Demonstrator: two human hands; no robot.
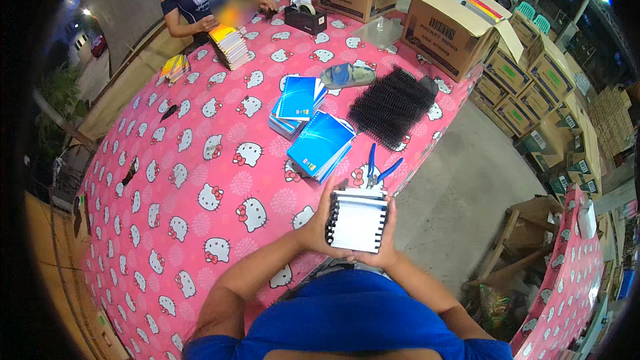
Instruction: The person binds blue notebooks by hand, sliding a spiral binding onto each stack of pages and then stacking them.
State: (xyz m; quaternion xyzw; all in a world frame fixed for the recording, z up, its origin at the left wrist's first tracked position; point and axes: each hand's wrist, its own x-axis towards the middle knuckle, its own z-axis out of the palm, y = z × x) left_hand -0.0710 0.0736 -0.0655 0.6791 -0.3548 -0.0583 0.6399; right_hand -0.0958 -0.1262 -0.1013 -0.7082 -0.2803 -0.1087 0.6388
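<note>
Notebook stack: white top, black coils down both sides. Held at the near edge of the counter. Left hand and right hand flank it, fingers clamped on it, forearms angled inward.

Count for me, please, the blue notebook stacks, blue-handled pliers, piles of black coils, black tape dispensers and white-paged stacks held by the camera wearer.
Blue notebook stacks: 2
Blue-handled pliers: 1
Black coil pile: 1
Black tape dispenser: 1
Held white-paged stack: 1
Total: 6
</note>
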